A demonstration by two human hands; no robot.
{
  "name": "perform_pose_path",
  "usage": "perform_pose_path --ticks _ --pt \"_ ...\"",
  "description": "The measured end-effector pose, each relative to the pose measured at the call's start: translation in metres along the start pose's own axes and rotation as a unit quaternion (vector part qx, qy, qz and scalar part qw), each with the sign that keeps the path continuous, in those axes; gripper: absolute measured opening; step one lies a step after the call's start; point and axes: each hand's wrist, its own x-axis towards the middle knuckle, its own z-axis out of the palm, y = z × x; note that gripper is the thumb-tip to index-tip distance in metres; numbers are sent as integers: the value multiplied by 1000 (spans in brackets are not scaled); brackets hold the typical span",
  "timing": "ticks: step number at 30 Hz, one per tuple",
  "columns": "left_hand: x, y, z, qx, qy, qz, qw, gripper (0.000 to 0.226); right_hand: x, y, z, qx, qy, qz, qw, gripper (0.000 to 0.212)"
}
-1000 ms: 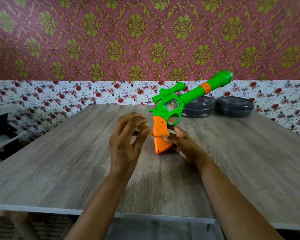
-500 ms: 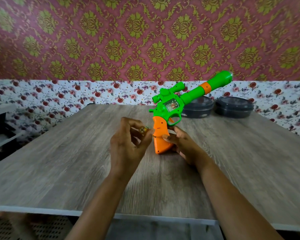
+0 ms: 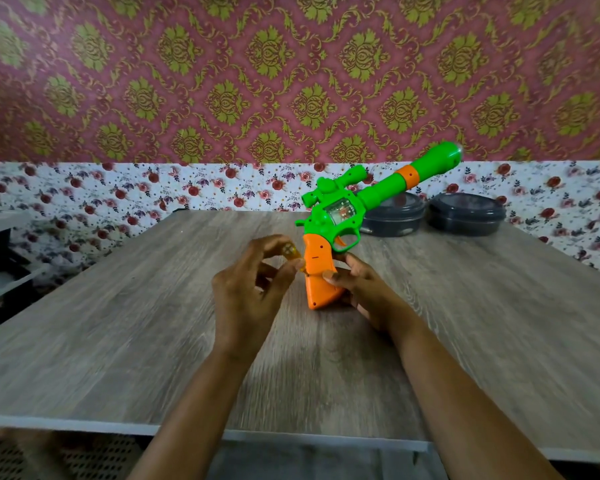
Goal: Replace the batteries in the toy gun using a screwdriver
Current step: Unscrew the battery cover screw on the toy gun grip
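Note:
A green toy gun (image 3: 343, 216) with an orange grip stands on its grip's butt on the wooden table (image 3: 118, 323), barrel pointing up and to the right. My right hand (image 3: 364, 292) holds the orange grip from the right side, thumb across its face. My left hand (image 3: 253, 292) pinches the yellow transparent handle of a small screwdriver (image 3: 290, 252), which points at the left edge of the grip. The screwdriver's tip is hidden between my fingers and the grip.
Two dark round lidded containers (image 3: 394, 216) (image 3: 465, 214) sit at the back right of the table by the flowered wall. A dark shelf unit (image 3: 0, 265) stands off the table's left side. The table's near edge runs just below my forearms.
My left hand's fingers have curled in around the screwdriver handle and shifted their hold on it. The gun and my right hand have stayed in place.

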Motion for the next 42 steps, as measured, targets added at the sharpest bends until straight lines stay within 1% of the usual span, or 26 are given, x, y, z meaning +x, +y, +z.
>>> perform_pose_path --ticks 1,3,6,8,11,14,16,19,21,23,27,30,33,35,37,39,42 --pt "0 1 0 -4 12 -15 1000 19 0 0 0 1 -2 -2 1000 40" --pt "0 1 1 -13 25 -33 999 26 0 1 0 0 -5 -6 1000 46" --pt "0 2 3 -19 22 -43 999 31 1 1 0 -5 -7 -5 1000 51" --pt "0 1 3 -4 17 -27 999 32 2 1 0 -7 -4 -3 1000 57" --pt "0 0 2 5 8 -5 1000 16 2 2 0 -12 -2 -2 1000 61" --pt "1 -1 1 13 17 7 1000 20 2 2 0 -10 1 3 1000 61" --pt "2 1 -1 12 14 9 1000 25 2 1 -1 -5 1 4 1000 60" --pt "1 3 -1 -8 -6 16 1000 33 1 2 -1 -2 5 -3 1000 41" --pt "0 3 0 -13 -13 16 1000 36 1 2 -1 2 9 -3 1000 35" --pt "0 2 0 -13 -8 10 1000 34 3 2 -1 0 13 1 1000 35" --pt "-1 2 0 -25 0 -19 1000 18 4 4 -2 0 7 -4 1000 37" --pt "-1 1 2 -24 16 -44 999 24 3 3 -1 -1 1 -8 1000 52" --pt "-2 -2 4 -29 0 -73 997 19 3 3 -1 -2 1 -4 1000 59" --pt "-1 -3 4 -25 -17 -63 998 19 3 2 0 0 5 -2 1000 50" --pt "-1 -2 4 -43 -26 -54 997 19 1 1 0 -1 5 -1 1000 40" --pt "0 1 3 -78 -36 -60 995 20 0 1 -1 1 3 -3 1000 38" --pt "0 2 2 -107 -57 -66 990 35 1 2 -1 4 4 -4 1000 40"
